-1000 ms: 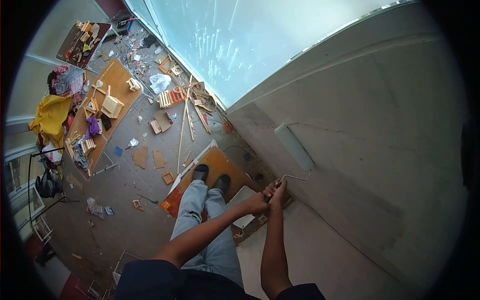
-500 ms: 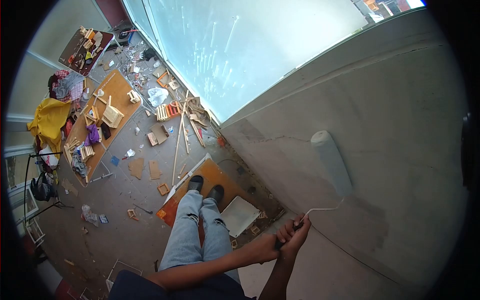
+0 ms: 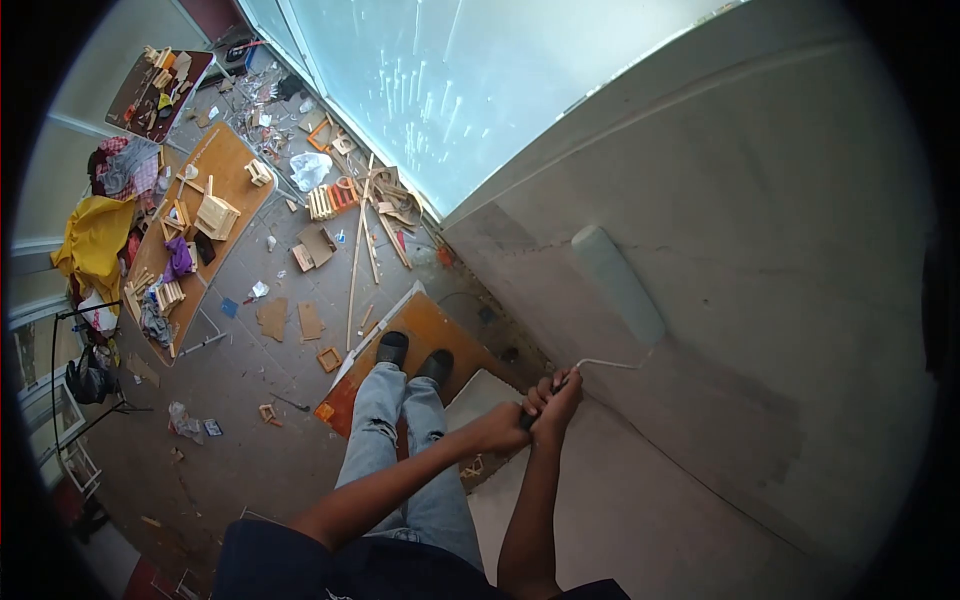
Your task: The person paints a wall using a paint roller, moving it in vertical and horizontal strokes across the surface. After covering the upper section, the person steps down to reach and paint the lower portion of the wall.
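Note:
A paint roller with a pale, long sleeve [image 3: 620, 285] rests against the grey wall [image 3: 780, 230]. Its bent wire frame runs down to a dark handle, which both hands grip. My left hand [image 3: 503, 428] is closed around the lower end of the handle. Just above it, touching, my right hand [image 3: 555, 400] is wrapped round the upper part near the wire. Partly hidden behind my forearm, a white tray [image 3: 482, 398] lies by my feet on the orange-brown board [image 3: 440, 325].
A wooden table [image 3: 215, 160] with small wooden pieces stands at the left, a dark table [image 3: 135, 95] behind it. Wooden strips [image 3: 358, 260], cardboard [image 3: 272, 318] and plastic litter the floor. A frosted glass pane [image 3: 480, 80] rises above the wall. A cable runs along the wall's foot.
Both hands and the roller have moved left in view, with the sleeve slightly higher at its top end. My arms now cover more of the white tray.

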### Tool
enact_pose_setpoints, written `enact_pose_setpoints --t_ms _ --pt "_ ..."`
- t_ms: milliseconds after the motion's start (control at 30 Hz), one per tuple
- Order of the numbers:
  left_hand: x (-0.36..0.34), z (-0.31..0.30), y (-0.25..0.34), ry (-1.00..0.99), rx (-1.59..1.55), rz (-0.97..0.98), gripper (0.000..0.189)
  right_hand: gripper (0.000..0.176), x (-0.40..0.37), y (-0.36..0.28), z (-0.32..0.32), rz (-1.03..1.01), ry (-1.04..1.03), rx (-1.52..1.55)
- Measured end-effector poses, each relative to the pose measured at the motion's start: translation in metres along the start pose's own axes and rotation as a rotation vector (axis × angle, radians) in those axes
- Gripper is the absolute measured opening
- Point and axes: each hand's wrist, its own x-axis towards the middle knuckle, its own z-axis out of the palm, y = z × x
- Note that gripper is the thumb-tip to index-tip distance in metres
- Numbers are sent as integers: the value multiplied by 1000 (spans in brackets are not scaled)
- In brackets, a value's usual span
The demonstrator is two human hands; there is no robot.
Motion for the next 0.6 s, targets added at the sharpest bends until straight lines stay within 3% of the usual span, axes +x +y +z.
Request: enact_pose_setpoints --t_ms 167,300,400,600 --pt "24 -16 -32 -85 -165 -141 24 30 43 30 -8 68 32 6" --pt "51 -23 -62 -73 -302 -145 22 27 80 51 -11 125 58 16" --pt "64 -31 -76 -19 -246 -144 14 28 105 68 -18 172 42 32" --pt "67 -17 -87 6 -189 -159 22 31 108 76 -41 150 -90 67"
